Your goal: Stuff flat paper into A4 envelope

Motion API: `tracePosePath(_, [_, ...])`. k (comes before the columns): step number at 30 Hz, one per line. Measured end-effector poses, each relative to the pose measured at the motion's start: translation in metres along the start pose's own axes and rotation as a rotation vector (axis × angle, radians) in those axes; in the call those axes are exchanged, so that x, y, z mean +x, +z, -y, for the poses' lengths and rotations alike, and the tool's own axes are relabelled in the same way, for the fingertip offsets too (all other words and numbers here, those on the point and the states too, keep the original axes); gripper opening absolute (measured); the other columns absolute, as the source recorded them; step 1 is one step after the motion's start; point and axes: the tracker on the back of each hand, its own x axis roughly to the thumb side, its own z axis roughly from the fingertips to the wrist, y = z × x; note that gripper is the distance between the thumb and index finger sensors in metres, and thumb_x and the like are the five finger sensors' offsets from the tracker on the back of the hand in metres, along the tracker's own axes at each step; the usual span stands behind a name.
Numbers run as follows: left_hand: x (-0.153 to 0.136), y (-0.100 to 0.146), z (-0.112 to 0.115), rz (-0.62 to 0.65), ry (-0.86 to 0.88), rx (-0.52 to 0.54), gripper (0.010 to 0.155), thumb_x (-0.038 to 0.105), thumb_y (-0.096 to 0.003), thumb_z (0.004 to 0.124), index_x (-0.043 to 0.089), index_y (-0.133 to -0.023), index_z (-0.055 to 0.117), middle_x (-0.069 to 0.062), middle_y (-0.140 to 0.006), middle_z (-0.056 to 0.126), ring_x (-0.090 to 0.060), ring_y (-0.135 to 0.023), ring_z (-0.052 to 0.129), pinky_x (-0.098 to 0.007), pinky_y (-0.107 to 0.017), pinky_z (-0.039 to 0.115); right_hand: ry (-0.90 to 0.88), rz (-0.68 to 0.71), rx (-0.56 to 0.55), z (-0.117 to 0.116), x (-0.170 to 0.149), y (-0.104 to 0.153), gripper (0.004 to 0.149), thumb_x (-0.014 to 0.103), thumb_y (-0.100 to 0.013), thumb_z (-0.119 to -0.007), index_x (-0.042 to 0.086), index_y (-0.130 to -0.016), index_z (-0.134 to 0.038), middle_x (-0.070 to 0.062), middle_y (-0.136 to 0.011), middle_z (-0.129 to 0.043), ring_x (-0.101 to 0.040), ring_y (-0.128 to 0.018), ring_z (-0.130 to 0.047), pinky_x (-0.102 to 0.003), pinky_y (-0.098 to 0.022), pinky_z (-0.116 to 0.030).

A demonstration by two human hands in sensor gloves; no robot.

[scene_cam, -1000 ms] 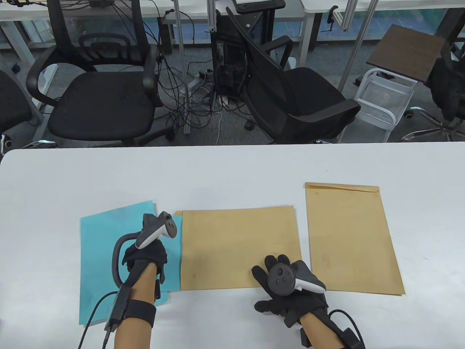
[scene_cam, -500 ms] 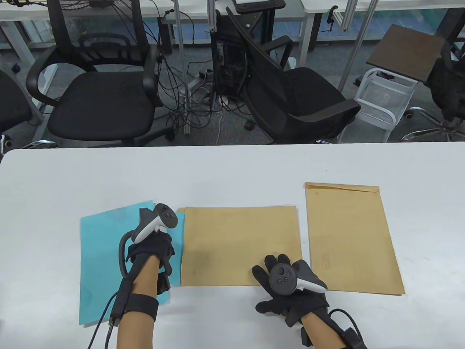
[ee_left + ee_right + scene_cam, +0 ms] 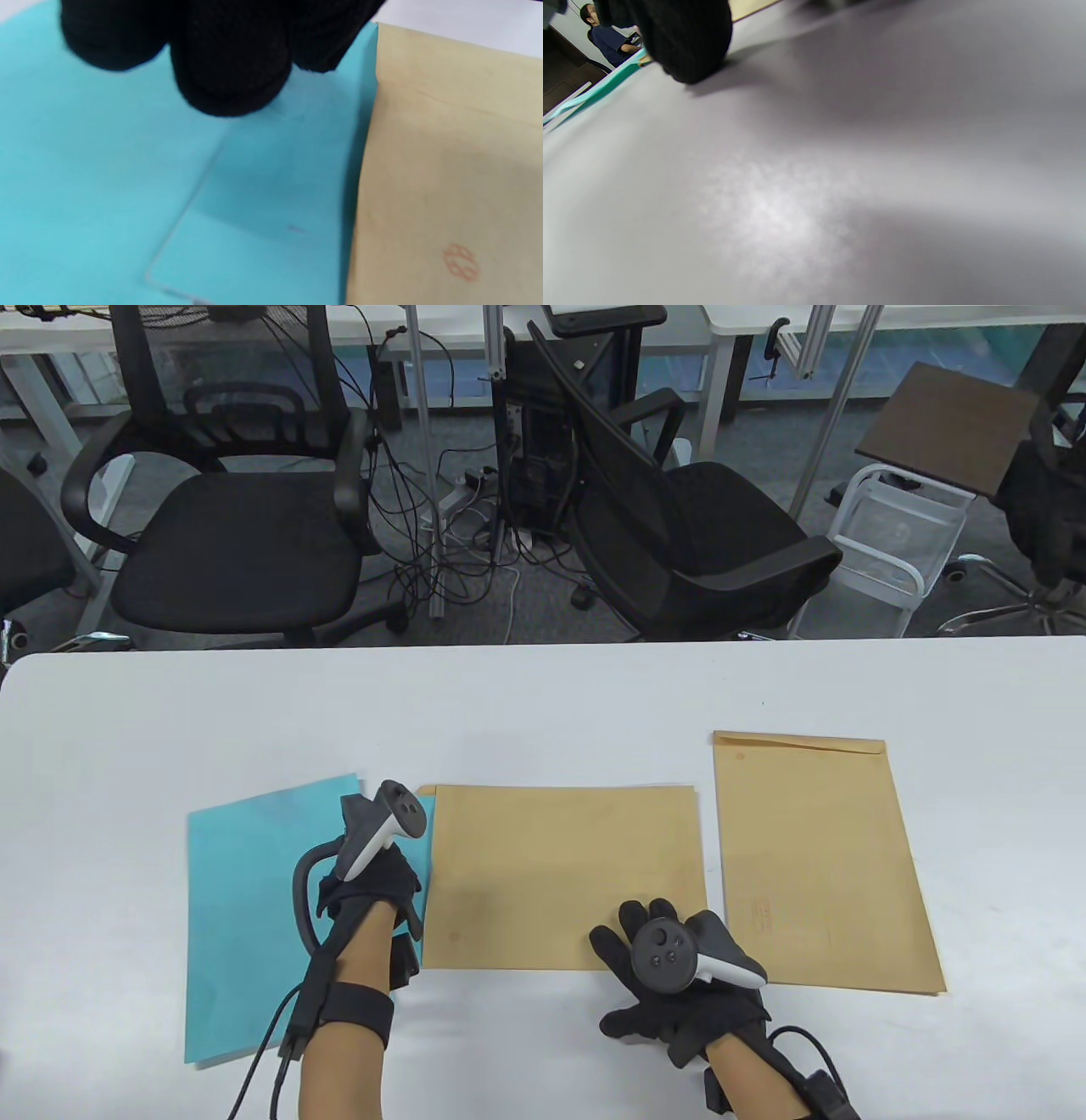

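- Since the earlier frames the left hand has travelled right along the blue paper, carrying its leading edge further into the mouth of the brown envelope, so less blue shows beside it.
- Both things lie flat on the white counter: the paper at the near left, its right edge tucked into the envelope's open left end, the envelope just right of it.
- On the left hand the grip seems to press on the sheet near its right edge, the fingers bunched over it; whether they pinch it I cannot tell.
- Spread flat, the right hand has its fingers resting on the envelope's near right corner, pinning it.
- A second envelope lies apart to the right.
- Such a sheet should be light, thin and limp, and it will likely buckle if shoved from far back, so the sensible hold is close to the mouth, feeding it in short strokes.
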Motion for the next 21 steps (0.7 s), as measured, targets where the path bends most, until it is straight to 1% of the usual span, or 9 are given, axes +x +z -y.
tracePosePath(2, [0.000, -0.003, 0.001, 0.007, 0.026, -0.045, 0.073, 0.029, -0.0499, 0.077, -0.001, -0.109, 0.048, -0.031, -0.096, 0.076, -0.018, -0.039, 0.100, -0.037, -0.033, 0.084, -0.002, 0.000, 0.002, 0.000, 0.000, 0.000, 0.096, 0.047, -0.055, -0.075, 0.017, -0.117, -0.009, -0.024, -0.110, 0.013, -0.058, -0.092, 0.018, -0.080, -0.053, 0.005])
tracePosePath(3, [-0.001, -0.005, 0.002, 0.007, 0.067, -0.088, 0.073, 0.029, -0.0503, 0.077, -0.002, -0.109, 0.047, -0.031, -0.096, 0.076, -0.018, -0.039, 0.100, -0.036, -0.033, 0.084, -0.003, 0.000, 0.003, 0.000, 0.000, 0.000, 0.095, 0.047, -0.055, -0.075, 0.017, -0.117, -0.009, -0.024, -0.111, 0.013, -0.058, -0.092, 0.018, -0.080, -0.053, 0.005])
tracePosePath(7, [-0.002, -0.008, 0.004, 0.020, 0.166, -0.077, 0.072, 0.028, -0.0499, 0.077, -0.002, -0.109, 0.048, -0.033, -0.092, 0.078, -0.017, -0.037, 0.099, -0.036, -0.032, 0.084, 0.004, 0.002, -0.003, 0.001, -0.001, 0.001, 0.095, 0.047, -0.055, -0.075, 0.017, -0.117, -0.010, -0.024, -0.111, 0.012, -0.058, -0.093, 0.017, -0.080, -0.054, 0.004])
tracePosePath(9, [-0.005, -0.010, 0.003, 0.027, 0.208, -0.096, 0.073, 0.029, -0.0497, 0.077, -0.001, -0.109, 0.047, -0.033, -0.092, 0.078, -0.016, -0.038, 0.099, -0.036, -0.032, 0.084, 0.003, 0.005, -0.003, 0.001, -0.001, 0.001, 0.095, 0.047, -0.054, -0.076, 0.017, -0.117, -0.010, -0.024, -0.111, 0.012, -0.058, -0.093, 0.017, -0.080, -0.054, 0.005])
tracePosePath(13, [-0.010, -0.010, 0.001, 0.076, 0.339, -0.101, 0.072, 0.028, -0.0493, 0.078, -0.001, -0.109, 0.048, -0.028, -0.092, 0.079, -0.016, -0.039, 0.098, -0.036, -0.034, 0.084, -0.003, 0.009, -0.001, 0.001, -0.001, 0.001, 0.096, 0.046, -0.054, -0.076, 0.018, -0.118, -0.011, -0.024, -0.112, 0.012, -0.058, -0.093, 0.017, -0.080, -0.054, 0.005])
tracePosePath(16, [-0.010, -0.011, 0.001, 0.070, 0.351, -0.118, 0.072, 0.027, -0.0487, 0.079, -0.001, -0.108, 0.049, -0.027, -0.090, 0.081, -0.015, -0.037, 0.097, -0.036, -0.034, 0.084, -0.003, 0.010, -0.002, 0.001, -0.001, 0.001, 0.096, 0.046, -0.054, -0.077, 0.018, -0.118, -0.011, -0.024, -0.112, 0.012, -0.058, -0.093, 0.017, -0.080, -0.054, 0.005])
tracePosePath(17, [-0.010, -0.010, 0.000, 0.057, 0.331, -0.105, 0.072, 0.027, -0.0483, 0.080, 0.000, -0.108, 0.050, -0.025, -0.089, 0.083, -0.013, -0.035, 0.097, -0.036, -0.033, 0.084, -0.003, 0.010, -0.004, 0.001, -0.001, 0.001, 0.095, 0.046, -0.054, -0.077, 0.018, -0.118, -0.012, -0.024, -0.112, 0.011, -0.058, -0.093, 0.017, -0.080, -0.054, 0.005])
tracePosePath(19, [-0.010, -0.009, -0.001, 0.022, 0.288, -0.014, 0.069, 0.026, -0.0466, 0.082, 0.001, -0.105, 0.057, -0.020, -0.081, 0.090, -0.012, -0.030, 0.098, -0.035, -0.030, 0.085, -0.004, 0.012, -0.007, 0.001, -0.002, 0.001, 0.095, 0.045, -0.054, -0.077, 0.018, -0.118, -0.012, -0.024, -0.112, 0.011, -0.058, -0.093, 0.017, -0.080, -0.054, 0.004])
tracePosePath(21, [-0.011, -0.009, 0.000, 0.008, 0.271, 0.046, 0.067, 0.027, -0.0444, 0.084, 0.001, -0.102, 0.064, -0.015, -0.072, 0.096, -0.010, -0.024, 0.098, -0.033, -0.025, 0.086, -0.003, 0.013, -0.006, 0.001, -0.002, 0.001, 0.095, 0.045, -0.054, -0.077, 0.018, -0.118, -0.012, -0.024, -0.112, 0.011, -0.058, -0.094, 0.016, -0.080, -0.055, 0.004])
